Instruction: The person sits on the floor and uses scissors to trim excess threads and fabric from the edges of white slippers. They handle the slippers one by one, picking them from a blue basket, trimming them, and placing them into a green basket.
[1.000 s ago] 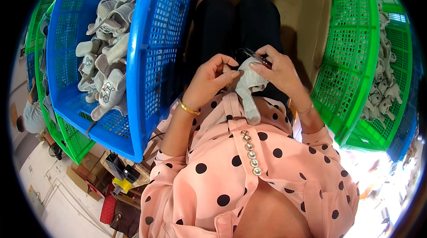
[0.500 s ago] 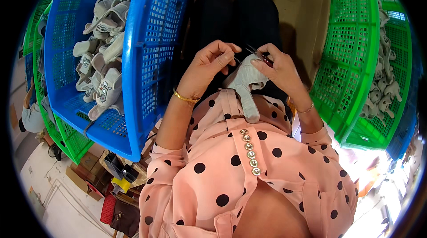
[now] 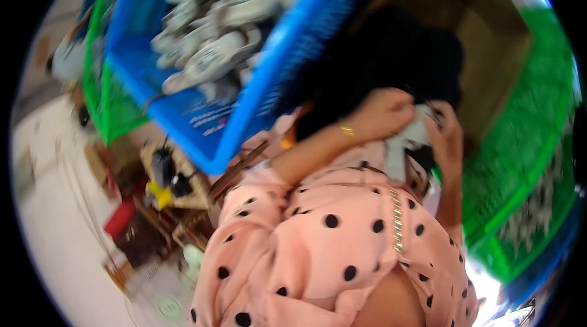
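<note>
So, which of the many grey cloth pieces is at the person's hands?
The grey cloth piece between the left hand and the right hand; the other pieces lie away from them, many heaped in the blue basket.

View swung, blurred. Blue basket [image 3: 244, 118] nearer centre; green-hubbed fan [image 3: 169, 307] now showing, lower left. Left hand [image 3: 391, 112] drawn in beside grey fabric piece [image 3: 417, 132].
</note>
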A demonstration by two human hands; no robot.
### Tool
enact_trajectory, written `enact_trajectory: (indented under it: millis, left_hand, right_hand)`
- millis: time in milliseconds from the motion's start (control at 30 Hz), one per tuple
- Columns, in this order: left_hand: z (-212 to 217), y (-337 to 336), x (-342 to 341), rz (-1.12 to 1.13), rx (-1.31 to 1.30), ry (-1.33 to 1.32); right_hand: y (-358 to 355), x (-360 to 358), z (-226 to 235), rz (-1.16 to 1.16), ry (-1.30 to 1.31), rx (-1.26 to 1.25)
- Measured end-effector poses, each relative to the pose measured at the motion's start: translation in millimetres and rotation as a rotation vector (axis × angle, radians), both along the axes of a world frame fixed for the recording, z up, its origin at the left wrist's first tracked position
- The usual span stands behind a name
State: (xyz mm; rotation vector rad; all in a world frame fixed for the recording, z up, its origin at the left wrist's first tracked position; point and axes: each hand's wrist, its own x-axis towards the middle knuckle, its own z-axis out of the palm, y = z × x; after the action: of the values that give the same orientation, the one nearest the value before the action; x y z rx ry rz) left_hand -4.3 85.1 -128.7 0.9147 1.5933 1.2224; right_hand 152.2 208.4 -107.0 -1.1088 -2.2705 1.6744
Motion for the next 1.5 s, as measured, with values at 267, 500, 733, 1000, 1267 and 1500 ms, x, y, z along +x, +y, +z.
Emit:
enact_trajectory:
  millis: [267,500,733,1000,1267,1500]
  left_hand:
    - [-41,18,60,0.361,0.127,0.01]
    - [-37,16,60,0.419,0.069,-0.107]
    - [-19,7,45,0.335,0.019,-0.166]
    - [-34,20,55,0.324,0.069,-0.113]
    - [-23,13,51,0.267,0.048,-0.151]
    - [-21,20,41,0.2,0.17,-0.123]
  right_hand:
    - [10,53,-59,0.022,-0.025,0.167]
    - [-2,37,-39,-0.002,-0.153,0.279]
    - [-11,21,-25,0.003,-0.159,0.315]
    - [24,37,-59,0.09,-0.169,0.38]
    - [30,45,-80,0.1,-0.055,0.462]
    - [-5,29,-20,-0.084,-0.093,0.269]
